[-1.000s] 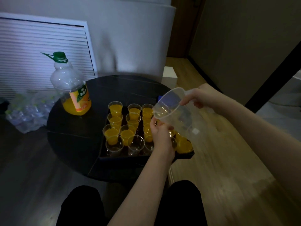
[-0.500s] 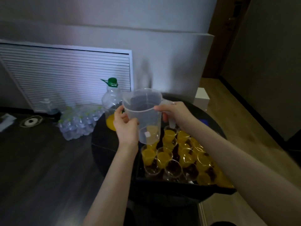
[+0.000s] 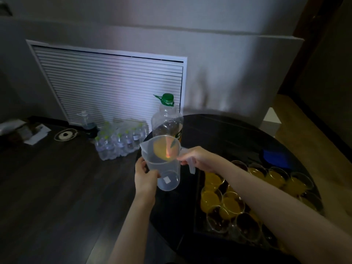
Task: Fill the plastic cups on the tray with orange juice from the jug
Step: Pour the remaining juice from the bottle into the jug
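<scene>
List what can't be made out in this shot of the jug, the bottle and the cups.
- Head view: juice level in the big bottle is hidden behind the jug.
- Nearest cups: too dark to tell empty from filled; the right forearm crosses several.
- Tray: its right end is hidden by that forearm.
- Left hand: its fingertips are behind the jug wall.
- Right hand covers most of the jug handle.

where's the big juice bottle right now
In the head view, the juice bottle stands at the table's far left edge, just behind the jug held in both hands.
</scene>
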